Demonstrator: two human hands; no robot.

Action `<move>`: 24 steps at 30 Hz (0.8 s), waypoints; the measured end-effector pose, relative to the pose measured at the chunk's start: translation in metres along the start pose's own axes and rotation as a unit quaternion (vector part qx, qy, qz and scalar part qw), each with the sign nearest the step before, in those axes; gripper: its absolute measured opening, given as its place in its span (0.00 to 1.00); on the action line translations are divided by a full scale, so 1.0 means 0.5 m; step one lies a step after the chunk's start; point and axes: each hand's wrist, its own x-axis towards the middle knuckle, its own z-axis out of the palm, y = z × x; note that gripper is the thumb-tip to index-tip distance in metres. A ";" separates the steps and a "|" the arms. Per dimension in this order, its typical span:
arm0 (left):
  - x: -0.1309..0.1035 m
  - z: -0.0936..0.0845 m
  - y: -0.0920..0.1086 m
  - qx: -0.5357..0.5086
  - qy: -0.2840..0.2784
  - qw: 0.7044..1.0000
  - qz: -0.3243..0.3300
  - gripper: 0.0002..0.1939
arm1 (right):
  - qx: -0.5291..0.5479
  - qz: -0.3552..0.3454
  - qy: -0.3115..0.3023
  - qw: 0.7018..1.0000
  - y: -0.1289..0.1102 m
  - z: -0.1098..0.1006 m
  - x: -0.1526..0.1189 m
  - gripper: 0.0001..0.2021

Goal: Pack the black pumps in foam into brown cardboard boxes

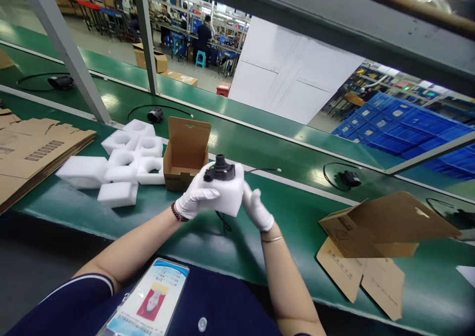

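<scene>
Between my hands, above the green bench, is a white foam block with a black pump-like part seated in its top, a round port pointing up. My left hand, in a white glove, is closed around the block's left side. A thin black cable hangs below the foam. My right hand, gloved too, is beside the block's right face with its fingers stretched out; whether they touch it I cannot tell. Just behind my left hand stands an open cardboard box, its lid flap raised.
White foam pieces with round holes lie to the left, beside stacked flat cardboard. At right is another open carton. Black parts with cables sit along the green belt behind a metal frame.
</scene>
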 end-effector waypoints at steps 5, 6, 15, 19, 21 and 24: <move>0.018 -0.057 0.028 0.196 0.123 0.968 0.097 0.47 | 0.132 0.027 -0.108 0.985 -0.065 -0.047 -0.062 0.20; 0.020 -0.064 0.033 0.252 0.123 0.954 0.109 0.49 | 0.135 0.056 -0.086 0.986 -0.073 -0.083 -0.063 0.19; -0.020 -0.003 0.004 0.052 -0.188 0.980 -0.025 0.54 | 0.157 0.119 0.132 0.972 0.024 -0.101 0.091 0.03; 0.005 -0.010 0.031 0.024 -0.016 0.996 0.089 0.48 | 0.124 0.178 -0.143 0.966 -0.016 0.020 0.024 0.11; 0.028 -0.027 0.058 0.087 0.055 0.984 0.147 0.46 | 0.100 0.120 -0.234 0.960 -0.064 0.008 -0.020 0.16; 0.047 -0.042 0.089 0.181 0.051 0.973 0.133 0.50 | -0.023 -0.010 -0.157 0.987 -0.112 -0.088 -0.037 0.15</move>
